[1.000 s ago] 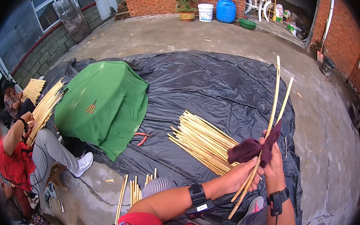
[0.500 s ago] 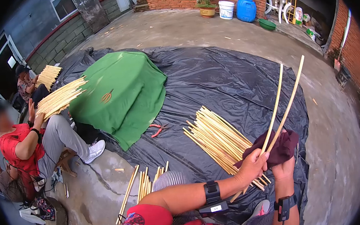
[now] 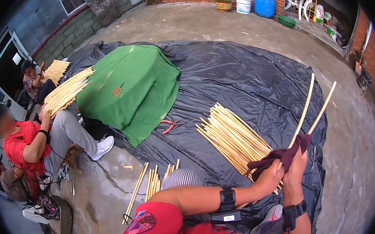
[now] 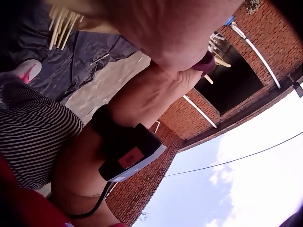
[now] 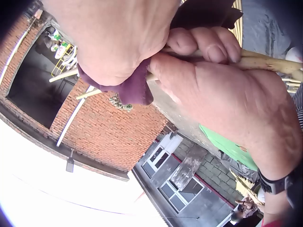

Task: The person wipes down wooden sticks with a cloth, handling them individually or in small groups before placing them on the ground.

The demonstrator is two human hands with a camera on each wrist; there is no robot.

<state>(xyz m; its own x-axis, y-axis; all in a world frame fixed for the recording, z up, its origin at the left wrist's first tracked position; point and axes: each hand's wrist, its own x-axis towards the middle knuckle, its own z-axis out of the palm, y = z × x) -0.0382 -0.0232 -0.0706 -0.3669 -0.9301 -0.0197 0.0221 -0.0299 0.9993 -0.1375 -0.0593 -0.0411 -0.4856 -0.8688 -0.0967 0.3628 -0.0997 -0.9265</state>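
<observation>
Two long peeled sticks (image 3: pixel 305 111) slant up and to the right from my hands. My left hand (image 3: pixel 268 179) curls its fingers round their lower part, which the right wrist view shows close up. Just beyond it, my right hand (image 3: pixel 295 166) grips a dark maroon cloth (image 3: pixel 271 158) wrapped about the sticks. One end of the cloth hangs over the left hand, while another stands up by the right fingers. Both hands lie close together. In the left wrist view the left hand is large and blurred, hiding most of the cloth.
A pile of peeled sticks (image 3: pixel 236 135) lies on the black plastic sheet (image 3: pixel 237 72). Red-handled pliers (image 3: pixel 169 125) rest beside a green cloth (image 3: pixel 127 91) with scissors (image 3: pixel 117 90) on it. More sticks (image 3: pixel 153 182) lie by my left knee. A person in red (image 3: pixel 25 144) sits left, holding sticks.
The head view has turned left. My left hand has slid from just at the cloth to lower on the sticks. The right hand has closed the cloth round them, and less stick shows above it.
</observation>
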